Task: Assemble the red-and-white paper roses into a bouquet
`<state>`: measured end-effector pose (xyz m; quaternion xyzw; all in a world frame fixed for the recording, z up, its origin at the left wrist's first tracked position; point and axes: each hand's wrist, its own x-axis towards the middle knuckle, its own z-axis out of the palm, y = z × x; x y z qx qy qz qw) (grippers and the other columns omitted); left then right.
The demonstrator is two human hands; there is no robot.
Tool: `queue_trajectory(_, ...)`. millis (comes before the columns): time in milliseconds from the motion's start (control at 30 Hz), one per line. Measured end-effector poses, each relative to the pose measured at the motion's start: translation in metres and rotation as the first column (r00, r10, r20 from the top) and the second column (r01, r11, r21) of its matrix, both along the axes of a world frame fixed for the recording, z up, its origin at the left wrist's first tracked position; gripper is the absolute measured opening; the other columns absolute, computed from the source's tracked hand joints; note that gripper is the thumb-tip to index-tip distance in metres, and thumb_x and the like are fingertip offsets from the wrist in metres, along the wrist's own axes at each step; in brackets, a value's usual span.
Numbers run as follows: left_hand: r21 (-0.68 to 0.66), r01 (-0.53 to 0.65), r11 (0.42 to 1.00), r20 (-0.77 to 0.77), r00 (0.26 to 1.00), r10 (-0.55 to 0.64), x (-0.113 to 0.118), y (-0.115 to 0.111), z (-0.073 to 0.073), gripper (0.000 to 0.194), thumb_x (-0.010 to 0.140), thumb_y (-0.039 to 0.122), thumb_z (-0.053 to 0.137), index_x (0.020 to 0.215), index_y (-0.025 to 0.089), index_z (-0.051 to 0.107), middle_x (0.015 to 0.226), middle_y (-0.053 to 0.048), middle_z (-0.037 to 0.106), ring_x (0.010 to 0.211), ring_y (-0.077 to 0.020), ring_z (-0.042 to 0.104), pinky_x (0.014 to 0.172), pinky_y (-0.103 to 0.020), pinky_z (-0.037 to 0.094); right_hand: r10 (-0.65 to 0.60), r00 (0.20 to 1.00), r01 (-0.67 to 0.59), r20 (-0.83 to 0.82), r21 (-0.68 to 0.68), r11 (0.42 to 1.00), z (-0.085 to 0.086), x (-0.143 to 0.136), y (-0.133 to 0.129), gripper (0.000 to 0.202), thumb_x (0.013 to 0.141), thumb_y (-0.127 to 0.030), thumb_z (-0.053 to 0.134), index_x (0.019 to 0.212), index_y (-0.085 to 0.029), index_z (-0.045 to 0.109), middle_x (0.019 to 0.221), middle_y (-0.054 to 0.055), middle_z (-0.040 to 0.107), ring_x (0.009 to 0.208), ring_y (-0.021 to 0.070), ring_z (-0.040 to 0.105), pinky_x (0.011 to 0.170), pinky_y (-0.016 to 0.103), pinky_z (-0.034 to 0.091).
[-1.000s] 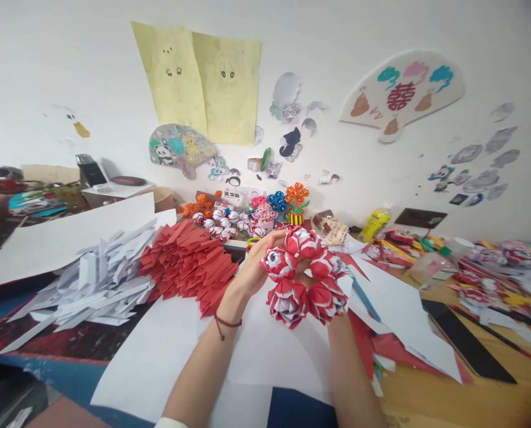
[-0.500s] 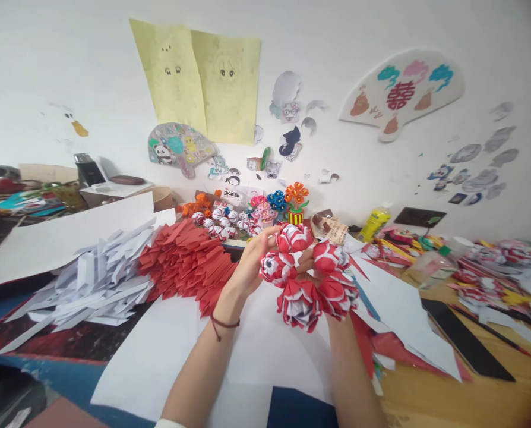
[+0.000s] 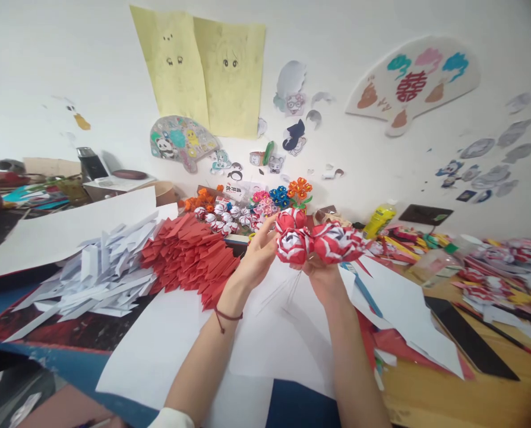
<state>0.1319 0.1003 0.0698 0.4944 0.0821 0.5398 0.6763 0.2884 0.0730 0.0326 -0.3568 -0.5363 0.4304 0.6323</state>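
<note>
Above the white paper sheet [image 3: 283,339], a bunch of red-and-white folded paper flowers [image 3: 294,245] is held up between my two hands. My right hand [image 3: 322,278] is closed around the bunch from below, under the blooms on the right. Thin wire stems hang down beneath the flowers. At the left side of the bunch, my left hand [image 3: 259,258] has its thumb and fingers against the blooms, the fingertips partly hidden behind them.
Left of my arms lie a heap of folded red paper pieces [image 3: 189,258] and a heap of white paper strips [image 3: 107,270]. More finished paper flowers [image 3: 225,220] stand at the back. On the right are a yellow bottle [image 3: 378,221], a clear bottle [image 3: 437,266] and a black flat bar [image 3: 470,339].
The bunch has tilted upright and turned, so fewer blooms face me and the wire stems now show below. My right hand has come into view under the flowers.
</note>
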Motion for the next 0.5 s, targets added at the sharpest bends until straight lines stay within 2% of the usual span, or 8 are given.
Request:
queue_trajectory(100,0.029,-0.016,0.999,-0.029,0.999,0.017,0.003,0.001,-0.004,0.067,0.072,0.036,0.079,0.132,0.024,0.052,0.125,-0.009,0.062,0.108,-0.0211,0.061,0.09,-0.028,0.045,0.067,0.997,-0.066,-0.026,0.02,0.998,0.006,0.0,0.001,0.031,0.056,-0.049,0.084,0.063,-0.022,0.069,0.057,0.003,0.065,0.059,0.0224,0.062,0.054,0.035,0.046)
queue_trajectory(267,0.11,-0.149,0.983,-0.109,0.981,0.161,0.008,0.007,-0.012,0.05,0.078,0.033,0.074,0.123,0.02,0.055,0.1,-0.005,0.067,0.084,-0.0152,0.061,0.075,-0.025,0.046,0.035,0.996,-0.028,-0.083,0.083,0.996,0.013,-0.002,-0.003,0.019,0.062,-0.036,0.081,0.058,-0.021,0.07,0.057,0.002,0.063,0.058,0.0187,0.058,0.06,0.034,0.045)
queue_trajectory(333,0.142,-0.266,0.954,-0.146,0.947,0.285,0.008,0.009,-0.014,0.049,0.081,0.033,0.07,0.125,0.021,0.052,0.096,-0.003,0.066,0.078,-0.0138,0.06,0.071,-0.025,0.045,-0.027,0.995,0.037,-0.101,0.104,0.994,0.014,-0.004,-0.005,0.017,0.065,-0.033,0.08,0.057,-0.021,0.07,0.057,0.002,0.063,0.059,0.0176,0.057,0.06,0.033,0.044)
queue_trajectory(433,0.234,-0.449,0.862,-0.182,0.851,0.492,0.007,0.009,-0.014,0.048,0.084,0.033,0.067,0.127,0.025,0.048,0.108,-0.004,0.064,0.083,-0.0138,0.06,0.075,-0.026,0.045,-0.128,0.986,0.139,-0.106,0.1,0.985,0.014,-0.005,-0.007,0.017,0.066,-0.031,0.08,0.058,-0.02,0.069,0.058,0.001,0.063,0.059,0.0167,0.058,0.059,0.031,0.043)
queue_trajectory(500,0.324,-0.42,0.847,-0.257,0.823,0.507,0.007,0.007,-0.013,0.039,0.083,0.036,0.068,0.118,0.023,0.056,0.108,-0.005,0.065,0.084,-0.0147,0.06,0.074,-0.026,0.045,-0.162,0.981,0.173,-0.105,0.099,0.98,0.014,-0.005,-0.007,0.016,0.067,-0.031,0.079,0.06,-0.02,0.07,0.059,0.001,0.064,0.06,0.0161,0.058,0.059,0.031,0.043)
